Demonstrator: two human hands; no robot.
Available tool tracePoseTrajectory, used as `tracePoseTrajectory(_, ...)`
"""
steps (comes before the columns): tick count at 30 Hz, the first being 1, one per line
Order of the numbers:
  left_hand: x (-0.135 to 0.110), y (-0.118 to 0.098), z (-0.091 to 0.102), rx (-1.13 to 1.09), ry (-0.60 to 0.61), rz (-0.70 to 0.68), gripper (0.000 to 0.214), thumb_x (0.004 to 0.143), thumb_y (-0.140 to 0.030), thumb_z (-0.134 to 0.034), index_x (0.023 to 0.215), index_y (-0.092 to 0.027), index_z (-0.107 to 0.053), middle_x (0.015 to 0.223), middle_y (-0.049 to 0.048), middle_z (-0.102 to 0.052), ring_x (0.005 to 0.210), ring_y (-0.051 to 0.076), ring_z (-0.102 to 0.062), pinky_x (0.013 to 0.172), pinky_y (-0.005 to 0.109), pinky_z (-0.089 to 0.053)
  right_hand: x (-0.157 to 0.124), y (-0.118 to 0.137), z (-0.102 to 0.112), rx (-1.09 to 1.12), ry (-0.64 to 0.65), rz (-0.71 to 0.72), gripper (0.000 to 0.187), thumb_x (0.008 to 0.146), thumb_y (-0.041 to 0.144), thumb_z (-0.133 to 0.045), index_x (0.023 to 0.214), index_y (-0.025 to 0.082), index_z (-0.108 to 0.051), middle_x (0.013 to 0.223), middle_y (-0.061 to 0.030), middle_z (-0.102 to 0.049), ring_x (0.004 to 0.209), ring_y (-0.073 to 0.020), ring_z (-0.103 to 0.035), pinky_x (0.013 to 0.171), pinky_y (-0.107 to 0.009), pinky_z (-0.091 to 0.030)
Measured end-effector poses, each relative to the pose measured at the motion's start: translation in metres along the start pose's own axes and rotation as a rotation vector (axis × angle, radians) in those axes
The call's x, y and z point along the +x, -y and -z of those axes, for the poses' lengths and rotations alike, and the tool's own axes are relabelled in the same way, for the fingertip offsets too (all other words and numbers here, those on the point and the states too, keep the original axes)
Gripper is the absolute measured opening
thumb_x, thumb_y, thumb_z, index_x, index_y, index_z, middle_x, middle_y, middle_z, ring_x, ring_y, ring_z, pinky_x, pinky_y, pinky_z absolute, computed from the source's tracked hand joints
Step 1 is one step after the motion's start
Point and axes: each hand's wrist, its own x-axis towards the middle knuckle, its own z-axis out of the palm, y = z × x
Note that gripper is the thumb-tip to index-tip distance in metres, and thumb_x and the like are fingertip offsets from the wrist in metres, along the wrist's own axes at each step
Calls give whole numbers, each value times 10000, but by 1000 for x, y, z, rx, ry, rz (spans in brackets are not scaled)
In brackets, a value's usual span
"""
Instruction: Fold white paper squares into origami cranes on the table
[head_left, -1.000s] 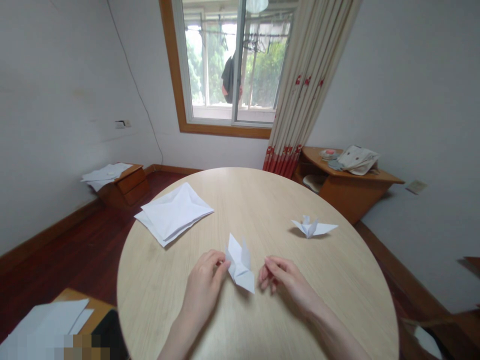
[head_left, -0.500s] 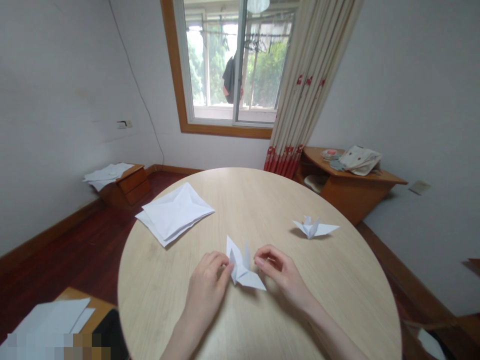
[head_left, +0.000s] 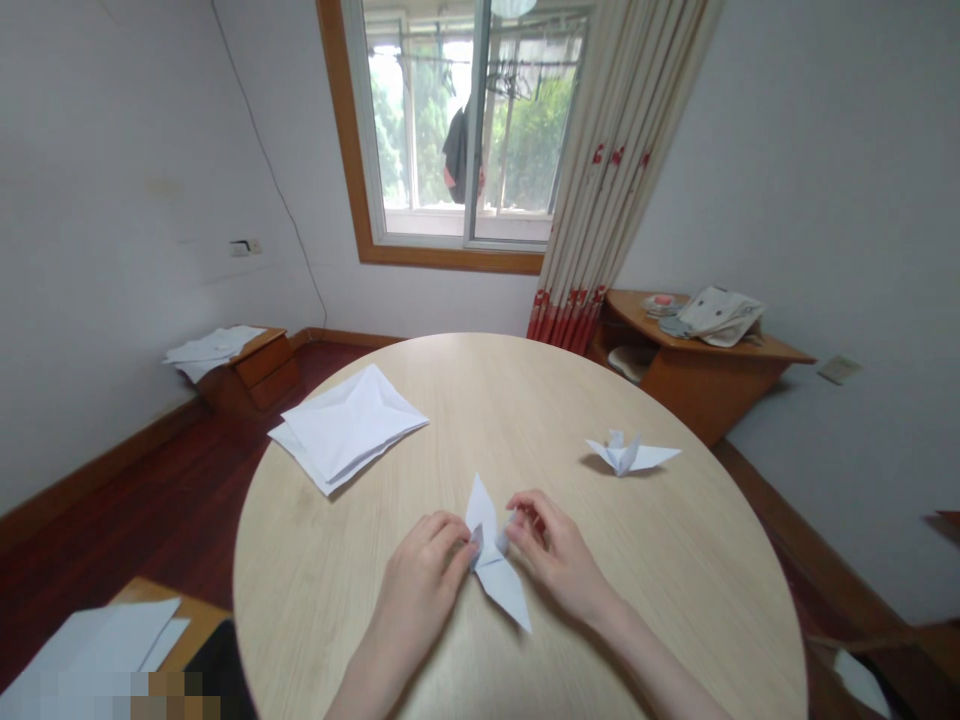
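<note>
A half-folded white paper figure (head_left: 491, 555) is held just above the round wooden table (head_left: 675, 560), one point up and one long flap pointing toward me. My left hand (head_left: 427, 575) pinches its left side with curled fingers. My right hand (head_left: 551, 555) pinches its right side, fingertips close to the left hand's. A finished white paper crane (head_left: 628, 455) rests on the table to the right, beyond my right hand. A stack of creased white sheets (head_left: 349, 425) lies at the table's left side.
A low wooden cabinet with papers (head_left: 240, 360) stands by the left wall. A wooden side table with a bag (head_left: 709, 345) stands at the right by the curtain (head_left: 611, 170). More white sheets (head_left: 97, 645) lie on a wooden surface at the bottom left.
My right hand has moved left and taken hold of the paper figure. The figure has turned, so its long flap now points toward me.
</note>
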Motion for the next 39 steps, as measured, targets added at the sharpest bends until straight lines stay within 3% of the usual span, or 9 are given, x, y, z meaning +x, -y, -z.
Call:
tracePoseTrajectory(5,-1,-3,-2,-59,46,14,136,907,-230,-476,830,-198,-583,876,37,-609,787,179,-591,724,275,-462,-1,6,-3,-116,-36,84,204,905,343,-481,768,206,-547,743,-21,-545,644,-153,-489,602,-281,-391)
tracePoseTrajectory(12,-2,-4,-4,-63,49,-26,165,924,-198,-425,859,-193,-576,902,48,-611,805,176,-603,747,278,-472,-4,12,-6,-114,-67,88,191,887,346,-496,763,216,-561,741,-32,-564,650,-164,-514,605,-288,-405)
tracePoseTrajectory(18,-4,-2,-5,-9,87,-84,201,937,-172,-385,914,-198,-583,941,56,-618,849,184,-616,778,277,-482,-7,11,-6,-120,-82,51,174,862,354,-506,797,215,-587,711,-30,-587,633,-171,-536,601,-288,-414)
tracePoseTrajectory(28,-5,-3,-3,33,114,-72,182,936,-176,-405,912,-202,-584,921,48,-627,825,180,-620,746,261,-474,-9,2,-2,-6,-88,-95,195,794,360,-550,916,209,-571,573,50,-449,512,-137,-431,500,-260,-339)
tracePoseTrajectory(33,-5,-4,-3,8,104,-63,182,932,-176,-409,892,-201,-585,912,45,-628,814,180,-616,737,261,-472,-9,-3,-1,67,-67,-143,213,809,372,-555,946,212,-520,745,10,-537,555,-135,-462,529,-262,-375)
tracePoseTrajectory(39,-6,-2,-2,5,122,-62,188,953,-199,-387,909,-199,-570,922,45,-616,834,180,-608,749,267,-458,-10,-2,2,-98,-73,76,118,878,325,-510,822,223,-532,927,-54,-558,902,-211,-544,788,-327,-425)
